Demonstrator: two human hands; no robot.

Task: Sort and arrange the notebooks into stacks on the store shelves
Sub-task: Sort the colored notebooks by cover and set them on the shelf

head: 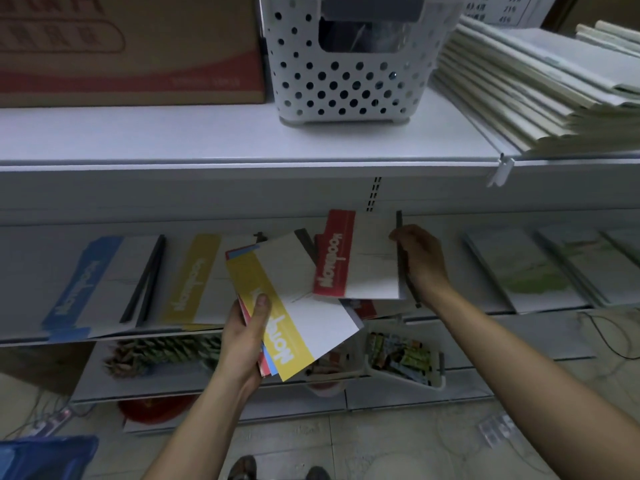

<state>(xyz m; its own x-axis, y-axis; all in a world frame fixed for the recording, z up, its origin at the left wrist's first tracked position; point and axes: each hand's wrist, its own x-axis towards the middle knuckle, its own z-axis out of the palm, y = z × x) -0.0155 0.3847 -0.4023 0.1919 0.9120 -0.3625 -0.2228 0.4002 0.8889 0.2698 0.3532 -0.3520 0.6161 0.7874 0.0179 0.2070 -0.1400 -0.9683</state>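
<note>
Left hand (242, 337) round yellow "Notebook" stack (287, 344)

The left hand (247, 336) and right hand (420, 261) are showing bare, as are the left forearm (204, 414) and right forearm (519, 362). Two dark rounded shoe toes (244, 468) are appearing below; material is not resolving.

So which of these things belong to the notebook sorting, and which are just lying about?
Part of the job:
- red-striped notebook, held by the right hand
- mixed notebook bundle, gripped by the left hand
- blue-striped stack
- yellow-striped stack

Lying about:
- cardboard box
- white perforated basket
- tray of packets lower down
</note>
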